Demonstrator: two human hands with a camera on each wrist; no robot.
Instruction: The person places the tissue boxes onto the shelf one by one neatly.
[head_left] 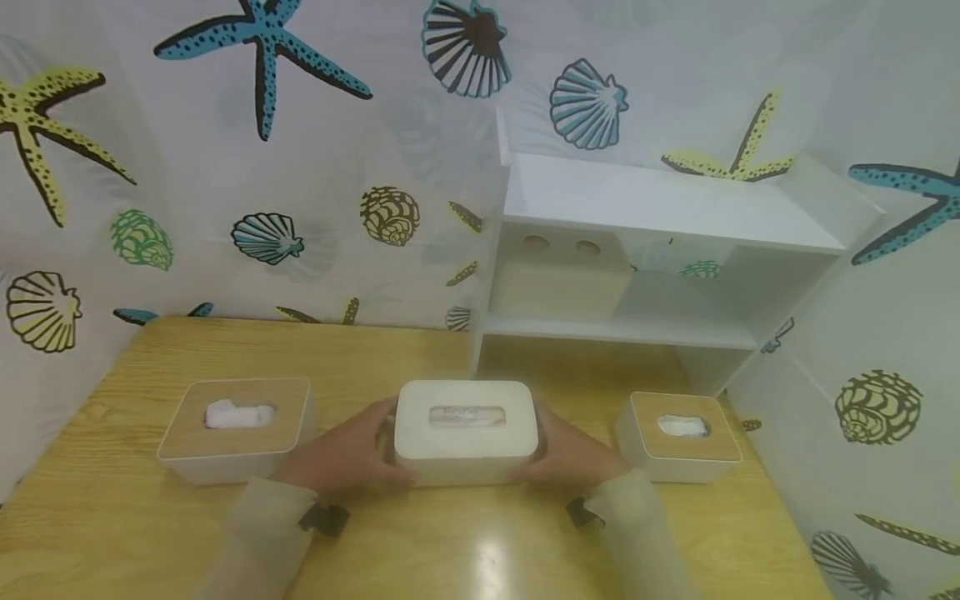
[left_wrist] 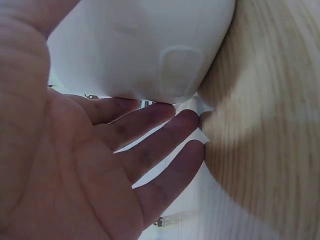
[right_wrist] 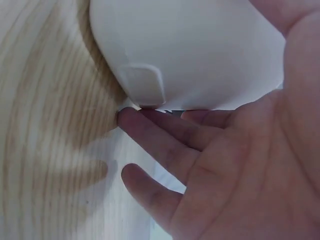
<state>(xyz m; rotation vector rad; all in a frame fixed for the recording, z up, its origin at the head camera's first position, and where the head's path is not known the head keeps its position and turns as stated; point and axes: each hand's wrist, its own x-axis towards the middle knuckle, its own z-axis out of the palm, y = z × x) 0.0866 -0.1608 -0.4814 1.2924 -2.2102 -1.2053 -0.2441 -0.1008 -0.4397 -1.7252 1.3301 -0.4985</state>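
A white tissue box with an oval slot in its lid is in the middle of the head view, between both hands. My left hand holds its left end, thumb at the front and fingers behind. From the other side my right hand grips the right end the same way, its fingers at the back face. Through the slot something pale with faint print shows. In both wrist views the box's lower edge lies close to the wooden table; whether it touches, I cannot tell.
A wood-lidded tissue box stands at the left, a smaller wood-lidded one at the right. Behind them on the table is a white shelf unit with a beige panel. Shell-patterned curtains enclose the back and sides.
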